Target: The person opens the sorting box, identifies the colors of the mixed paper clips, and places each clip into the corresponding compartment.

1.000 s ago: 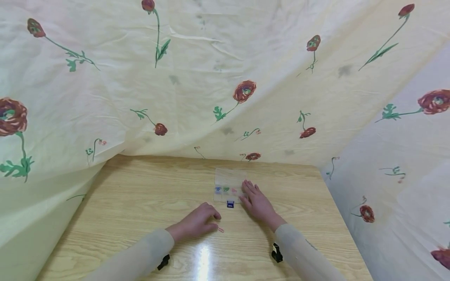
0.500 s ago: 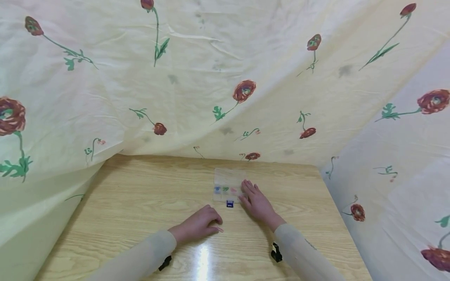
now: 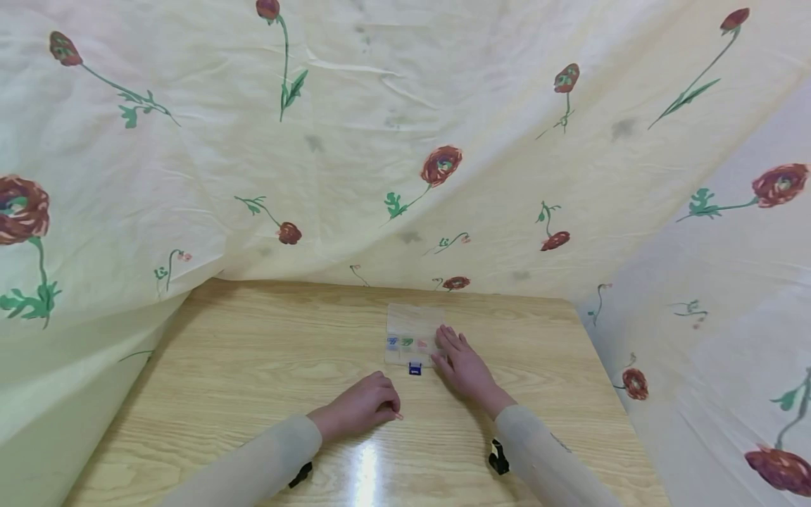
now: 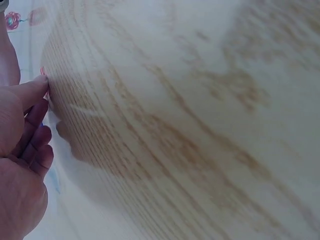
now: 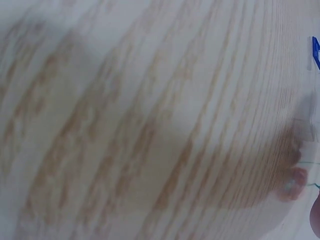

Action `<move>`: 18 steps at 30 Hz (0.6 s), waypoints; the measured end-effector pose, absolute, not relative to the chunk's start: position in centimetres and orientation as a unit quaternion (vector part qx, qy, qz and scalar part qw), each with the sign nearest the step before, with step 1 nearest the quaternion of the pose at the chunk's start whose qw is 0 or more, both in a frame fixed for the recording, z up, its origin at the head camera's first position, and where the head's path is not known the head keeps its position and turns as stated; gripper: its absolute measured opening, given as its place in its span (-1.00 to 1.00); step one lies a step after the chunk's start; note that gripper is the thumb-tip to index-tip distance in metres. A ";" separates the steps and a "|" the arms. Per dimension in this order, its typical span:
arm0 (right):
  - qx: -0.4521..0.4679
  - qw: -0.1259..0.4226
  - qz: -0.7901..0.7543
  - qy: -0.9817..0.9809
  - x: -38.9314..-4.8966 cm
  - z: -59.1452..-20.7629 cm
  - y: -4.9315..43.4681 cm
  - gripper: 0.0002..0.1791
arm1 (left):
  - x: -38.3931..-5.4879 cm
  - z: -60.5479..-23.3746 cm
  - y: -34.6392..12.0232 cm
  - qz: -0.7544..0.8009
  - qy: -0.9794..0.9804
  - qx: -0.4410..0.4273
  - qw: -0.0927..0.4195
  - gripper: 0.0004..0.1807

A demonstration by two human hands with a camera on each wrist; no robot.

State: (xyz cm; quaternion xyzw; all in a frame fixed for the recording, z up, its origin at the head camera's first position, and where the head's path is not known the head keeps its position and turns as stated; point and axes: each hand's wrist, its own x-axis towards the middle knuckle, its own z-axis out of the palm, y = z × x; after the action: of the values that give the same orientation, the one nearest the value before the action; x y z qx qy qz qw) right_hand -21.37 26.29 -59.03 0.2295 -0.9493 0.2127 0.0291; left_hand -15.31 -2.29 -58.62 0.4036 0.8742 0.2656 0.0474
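Observation:
Thumb and fingertips of my left hand [image 3: 362, 404] pinch a small pinkish-red paper clip [image 3: 398, 416] low over the table, in front of the box. In the left wrist view, a red wire loop of the paper clip [image 4: 43, 71] sticks out past the thumb tip. My right hand [image 3: 467, 367] rests with extended fingers on the right side of a clear plastic compartment box [image 3: 391, 357]. Its clear lid [image 3: 415, 319] is folded back, away from me. Blue, green and pink bits lie in separate front compartments. The right-hand compartments are hidden under my fingers.
A blue latch [image 3: 415, 368] sticks out from the box's front edge. The wood-grain table [image 3: 266, 345] is bordered at the back and sides by a hanging flowered cloth [image 3: 355, 176]. Glare shines on the table near me.
My left fingers have closed in on the paper clip, which lay by the thumb on the table, and now pinch it. The right hand and box stay in place.

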 end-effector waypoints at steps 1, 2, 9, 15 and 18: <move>0.229 0.029 0.213 -0.949 -21.4 -59.0 26.3 -0.29 | -15.3 -58.6 -2.3 0.264 0.875 0.404 0.048 -0.90; 0.229 0.029 0.213 -0.949 -21.3 -59.1 26.3 -0.29 | -15.3 -58.6 -2.2 0.261 0.876 0.403 0.050 -0.90; 0.234 0.033 0.216 -0.947 -21.4 -59.2 26.4 -0.28 | -15.5 -58.4 -2.1 0.244 0.882 0.399 0.064 -0.86; 0.235 0.032 0.214 -0.948 -21.4 -59.2 26.5 -0.28 | -15.5 -58.2 -2.0 0.239 0.884 0.395 0.081 -0.83; 0.232 0.029 0.213 -0.949 -21.5 -59.3 26.5 -0.28 | -15.4 -58.1 -2.0 0.228 0.886 0.395 0.083 -0.82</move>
State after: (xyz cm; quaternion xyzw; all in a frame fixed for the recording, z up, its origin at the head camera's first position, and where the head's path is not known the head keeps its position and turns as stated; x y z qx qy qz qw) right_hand -21.48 26.51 -59.31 0.2323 -0.9486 0.2131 0.0287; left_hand -15.35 -1.98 -58.12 0.3951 0.8859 0.2282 0.0833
